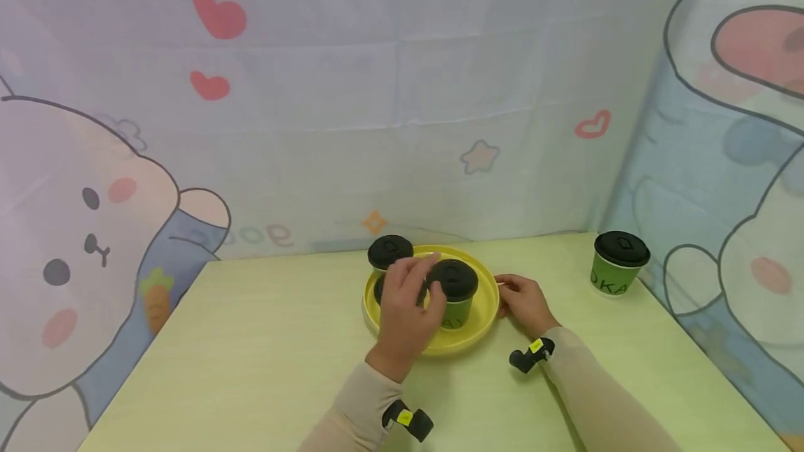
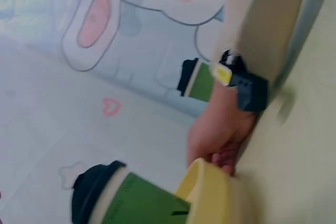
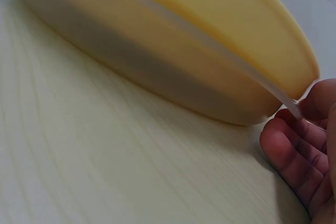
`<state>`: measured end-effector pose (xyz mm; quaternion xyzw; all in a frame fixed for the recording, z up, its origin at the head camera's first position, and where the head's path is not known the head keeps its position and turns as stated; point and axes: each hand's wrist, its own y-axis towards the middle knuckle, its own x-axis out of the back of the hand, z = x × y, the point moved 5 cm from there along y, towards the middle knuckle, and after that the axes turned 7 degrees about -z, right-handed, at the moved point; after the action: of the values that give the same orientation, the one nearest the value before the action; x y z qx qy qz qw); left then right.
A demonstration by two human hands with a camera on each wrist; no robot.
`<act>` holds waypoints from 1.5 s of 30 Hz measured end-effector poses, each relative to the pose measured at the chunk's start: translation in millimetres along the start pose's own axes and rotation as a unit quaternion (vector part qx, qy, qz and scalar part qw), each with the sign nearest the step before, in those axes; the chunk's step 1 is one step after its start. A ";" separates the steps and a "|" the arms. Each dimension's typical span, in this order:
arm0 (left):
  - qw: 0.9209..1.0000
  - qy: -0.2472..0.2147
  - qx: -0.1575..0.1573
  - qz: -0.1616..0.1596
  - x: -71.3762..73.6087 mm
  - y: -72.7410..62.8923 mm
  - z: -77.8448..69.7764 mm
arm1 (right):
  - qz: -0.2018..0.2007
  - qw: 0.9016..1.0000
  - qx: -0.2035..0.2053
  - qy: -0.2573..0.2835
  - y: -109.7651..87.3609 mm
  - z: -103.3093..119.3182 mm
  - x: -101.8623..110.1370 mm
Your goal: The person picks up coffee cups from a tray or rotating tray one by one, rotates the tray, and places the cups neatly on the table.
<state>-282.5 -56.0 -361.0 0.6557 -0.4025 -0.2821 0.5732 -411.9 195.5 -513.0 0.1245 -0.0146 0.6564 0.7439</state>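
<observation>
A round yellow tray [image 1: 433, 351] stands on the table with three black-lidded paper cups on it. The front right one is a green cup [image 1: 456, 311]; another cup [image 1: 391, 251] sits at the back left. My left hand [image 1: 405, 312] is over the tray, fingers spread and slightly bent, partly hiding the third cup [image 1: 380, 289]. Whether it touches that cup is hidden. At the tray's right edge my right hand [image 1: 524, 302] pinches the rim between thumb and fingers [image 3: 281, 142]; a thin pale strip runs along the rim into that pinch.
Apart from the tray, a green cup with a black lid [image 1: 618, 264] stands near the right edge of the pale table [image 1: 251, 354]. A printed cloth [image 1: 314, 89] hangs behind the table and along its sides. Each wrist wears a small black camera [image 1: 408, 419].
</observation>
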 end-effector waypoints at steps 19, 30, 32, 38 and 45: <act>0.963 0.113 -0.068 0.235 -52.1 -68.0 -10.8 | -0.003 1.000 -0.004 0.008 0.2 2.6 -0.8; 0.921 0.204 -0.032 0.329 -59.9 -84.7 -6.9 | -0.007 1.000 -0.011 -0.005 1.3 -2.5 -0.1; 0.914 0.205 -0.012 0.350 -60.8 -85.1 -6.5 | -0.003 1.000 -0.012 -0.002 1.4 -3.4 -0.5; 0.900 0.198 0.034 0.388 -62.1 -84.5 -4.1 | 0.002 1.000 -0.010 -0.003 0.1 -3.1 -1.2; 0.892 0.193 0.041 0.406 -59.6 -82.5 -2.1 | -0.001 1.000 0.004 -0.013 -0.4 -1.9 0.2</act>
<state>-294.7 -2.6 -446.9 0.5000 -0.5261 0.1242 0.6766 -411.7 196.1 -514.9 0.1363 -0.0215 0.6540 0.7438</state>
